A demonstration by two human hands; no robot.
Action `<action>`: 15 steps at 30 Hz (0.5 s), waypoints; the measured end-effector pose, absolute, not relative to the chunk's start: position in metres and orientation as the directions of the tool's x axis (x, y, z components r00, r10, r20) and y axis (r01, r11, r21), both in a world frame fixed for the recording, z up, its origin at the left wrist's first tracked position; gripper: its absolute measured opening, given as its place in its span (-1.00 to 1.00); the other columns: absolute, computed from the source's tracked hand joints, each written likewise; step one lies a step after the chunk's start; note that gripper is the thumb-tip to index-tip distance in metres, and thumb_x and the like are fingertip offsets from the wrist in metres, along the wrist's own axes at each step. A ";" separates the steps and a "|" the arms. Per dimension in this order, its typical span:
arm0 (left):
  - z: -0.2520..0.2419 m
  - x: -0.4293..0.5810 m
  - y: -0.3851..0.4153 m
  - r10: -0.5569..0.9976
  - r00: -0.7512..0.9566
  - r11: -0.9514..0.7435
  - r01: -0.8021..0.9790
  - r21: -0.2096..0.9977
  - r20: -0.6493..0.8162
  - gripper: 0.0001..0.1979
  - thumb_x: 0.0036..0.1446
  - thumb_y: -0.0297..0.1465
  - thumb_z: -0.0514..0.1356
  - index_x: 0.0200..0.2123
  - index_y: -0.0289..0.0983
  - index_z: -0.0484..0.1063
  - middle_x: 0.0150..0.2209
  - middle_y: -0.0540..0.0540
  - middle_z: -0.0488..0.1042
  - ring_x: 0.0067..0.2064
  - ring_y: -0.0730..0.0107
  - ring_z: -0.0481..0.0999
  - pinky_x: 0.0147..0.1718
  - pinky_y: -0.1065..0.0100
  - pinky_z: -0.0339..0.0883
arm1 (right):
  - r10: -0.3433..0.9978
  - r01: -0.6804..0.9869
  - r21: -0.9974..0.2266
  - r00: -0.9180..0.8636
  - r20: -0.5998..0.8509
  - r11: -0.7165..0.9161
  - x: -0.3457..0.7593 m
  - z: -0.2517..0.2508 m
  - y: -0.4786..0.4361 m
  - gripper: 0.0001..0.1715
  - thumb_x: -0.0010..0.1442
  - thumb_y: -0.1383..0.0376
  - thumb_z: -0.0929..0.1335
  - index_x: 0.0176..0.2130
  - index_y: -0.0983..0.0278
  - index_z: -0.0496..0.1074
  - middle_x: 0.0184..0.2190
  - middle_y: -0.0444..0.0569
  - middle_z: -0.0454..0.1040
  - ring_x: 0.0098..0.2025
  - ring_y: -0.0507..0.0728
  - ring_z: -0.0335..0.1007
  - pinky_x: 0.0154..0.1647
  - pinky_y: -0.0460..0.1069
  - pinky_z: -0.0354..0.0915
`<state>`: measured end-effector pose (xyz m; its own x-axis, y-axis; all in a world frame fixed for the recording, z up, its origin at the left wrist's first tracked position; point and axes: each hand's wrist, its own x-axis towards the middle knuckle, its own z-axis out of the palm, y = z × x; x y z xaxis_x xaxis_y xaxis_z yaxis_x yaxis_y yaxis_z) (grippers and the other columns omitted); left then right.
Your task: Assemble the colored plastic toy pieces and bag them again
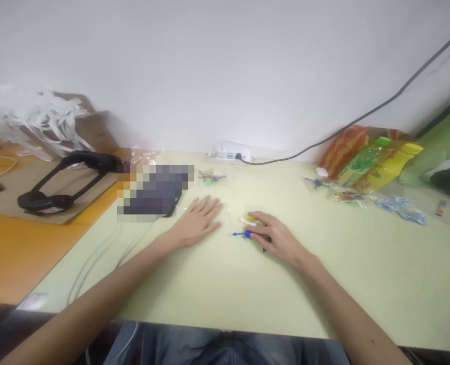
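Observation:
My left hand (199, 221) lies flat on the pale green table (194, 289), palm down with its fingers spread. By its fingertips there are traces of clear plastic, partly covered. To its right, my right hand (272, 235) curls over a little cluster of coloured plastic parts. The thumb and fingers close around a blue plastic piece with an arrow-shaped end (242, 234) that points left. Yellow, white, green and black bits show around the fingers; the palm hides the rest.
A tablet-like dark device (154, 192), pixelated, lies left with cables. Further left are a black headset-like frame (68, 182) and a box of white straps (53, 119). Bagged coloured parts (211, 177), a power strip (230, 152) and a green-capped bottle (365, 159) stand behind.

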<state>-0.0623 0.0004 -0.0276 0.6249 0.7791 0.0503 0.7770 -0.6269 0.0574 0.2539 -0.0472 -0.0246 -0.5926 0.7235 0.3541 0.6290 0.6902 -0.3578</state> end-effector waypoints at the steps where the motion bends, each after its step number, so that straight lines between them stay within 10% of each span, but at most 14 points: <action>1: -0.027 -0.060 0.007 0.779 0.625 -0.627 0.777 0.058 0.044 -0.34 0.43 0.03 -0.18 0.49 -0.02 -0.17 0.51 -0.01 -0.13 0.52 0.06 -0.21 0.45 -0.06 -0.34 | 0.726 0.623 -0.372 -0.586 0.360 0.688 0.254 -0.025 -0.047 -0.64 0.42 0.17 0.28 0.06 0.08 0.58 0.28 0.04 0.38 0.28 0.28 0.33 0.28 0.25 0.31; 10: -0.009 -0.046 0.045 0.689 0.705 -0.723 0.686 0.085 0.169 -0.08 0.20 0.18 0.13 0.47 -0.12 -0.04 0.48 -0.19 -0.02 0.51 -0.11 -0.16 0.43 -0.17 -0.30 | 0.735 0.594 -0.436 -0.582 0.346 0.676 0.256 -0.023 -0.044 -0.68 0.38 0.18 0.33 0.03 0.08 0.61 0.26 0.03 0.41 0.25 0.27 0.38 0.26 0.24 0.33; 15: 0.003 -0.051 0.031 0.672 0.689 -0.734 0.668 0.123 0.271 -0.43 0.32 -0.04 0.16 0.30 -0.12 0.32 0.38 -0.20 0.23 0.41 0.00 0.16 0.39 -0.06 0.01 | 0.734 0.595 -0.432 -0.586 0.344 0.678 0.256 -0.023 -0.042 -0.69 0.37 0.18 0.33 0.03 0.07 0.61 0.26 0.02 0.41 0.25 0.27 0.37 0.27 0.25 0.31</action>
